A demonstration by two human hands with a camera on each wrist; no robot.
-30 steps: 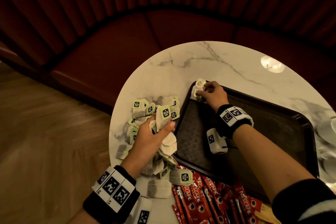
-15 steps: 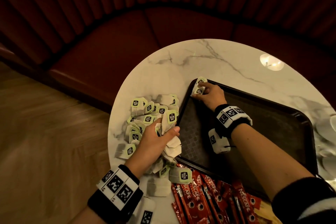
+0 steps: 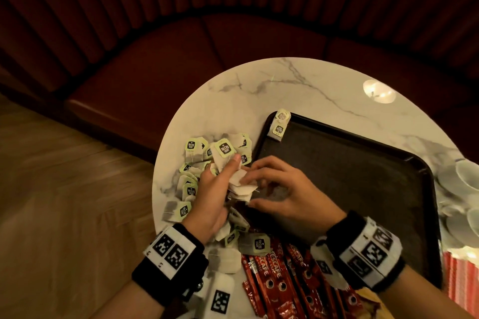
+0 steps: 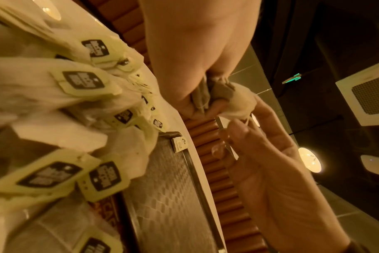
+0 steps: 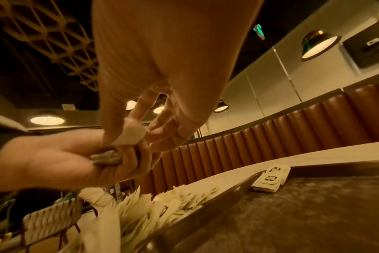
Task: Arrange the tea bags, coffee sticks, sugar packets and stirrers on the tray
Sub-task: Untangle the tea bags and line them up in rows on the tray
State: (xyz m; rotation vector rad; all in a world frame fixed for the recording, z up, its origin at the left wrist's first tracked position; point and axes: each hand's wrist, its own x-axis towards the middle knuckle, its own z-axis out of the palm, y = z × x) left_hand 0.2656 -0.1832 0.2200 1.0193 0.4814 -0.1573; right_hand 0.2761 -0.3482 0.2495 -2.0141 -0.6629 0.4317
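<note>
Centrally, the left hand grasps a bunch of tea bags, fingers curled round them, one green tag standing up above the thumb; the right hand meets it just over the near left edge of the tray, thumb and fingers pinching one bag out of the bunch; right wrist view shows that bag held between thumb and fingertips right against the left hand; left wrist view shows the same bunch clamped in the left hand with the right hand reaching in from below.

Loose pile of tea bags lies on the marble counter left of the tray, spread under and around the left hand, more bags trailing toward the near edge; two tea bags sit in the far left corner of the tray, one overlapping the other, tags up; seen also from the right wrist against the tray rim.

Red coffee sticks lie fanned on the counter near the tray's near edge, between the two wrists; pale cups or dishes, blurred, at the right edge beyond the tray; red striped object below them, kind unclear; dark red upholstered bench curves behind the counter; wood floor at left.
</note>
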